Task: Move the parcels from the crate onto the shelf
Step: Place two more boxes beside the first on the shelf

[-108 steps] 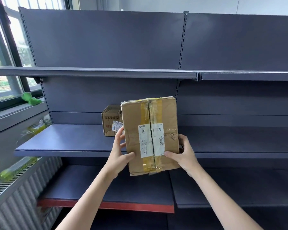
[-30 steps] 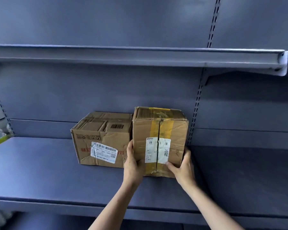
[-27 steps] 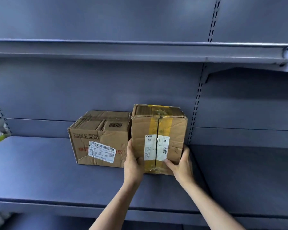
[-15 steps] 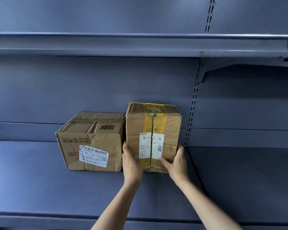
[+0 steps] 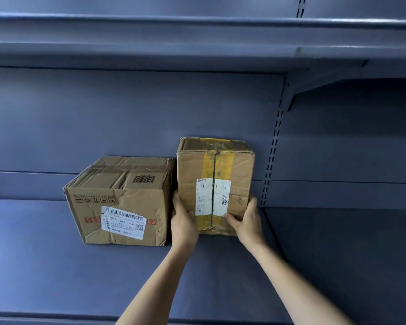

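Both hands, left hand (image 5: pixel 184 222) and right hand (image 5: pixel 247 221), fingers clamped on the tall yellow-taped cardboard parcel (image 5: pixel 215 184), seated on the dark blue metal shelf (image 5: pixel 56 266) (snug beside the creased squat cardboard box (image 5: pixel 120 200)). Best pushed squarely back, then released evenly.
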A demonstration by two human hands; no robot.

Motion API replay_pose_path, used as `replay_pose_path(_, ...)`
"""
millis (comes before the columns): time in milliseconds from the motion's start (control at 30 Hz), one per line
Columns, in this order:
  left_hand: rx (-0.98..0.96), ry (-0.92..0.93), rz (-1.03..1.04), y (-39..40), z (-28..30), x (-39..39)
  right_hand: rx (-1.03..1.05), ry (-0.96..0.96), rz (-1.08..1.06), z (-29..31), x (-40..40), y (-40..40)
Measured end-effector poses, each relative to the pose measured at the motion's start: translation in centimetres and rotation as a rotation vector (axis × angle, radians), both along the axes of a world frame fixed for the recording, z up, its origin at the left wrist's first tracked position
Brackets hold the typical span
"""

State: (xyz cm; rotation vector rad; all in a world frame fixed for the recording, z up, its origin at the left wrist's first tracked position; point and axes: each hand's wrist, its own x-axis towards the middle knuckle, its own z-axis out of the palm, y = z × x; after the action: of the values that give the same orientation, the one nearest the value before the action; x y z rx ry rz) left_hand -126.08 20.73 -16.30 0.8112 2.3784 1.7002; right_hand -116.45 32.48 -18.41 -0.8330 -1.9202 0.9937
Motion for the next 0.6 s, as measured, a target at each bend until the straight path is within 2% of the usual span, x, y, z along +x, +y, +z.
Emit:
replay_pose_path(367, -0.023, 0.008, -0.019, 1.1, 0.1, -0.7, -0.011, -0.013, 0.003, 0.0, -0.6, 0.8)
replay_pose_path(600, -0.106, -0.068, -0.048, -0.3, -0.4, 0.1, -0.159, 0.006, 0.02, 0.7, -0.1, -0.5)
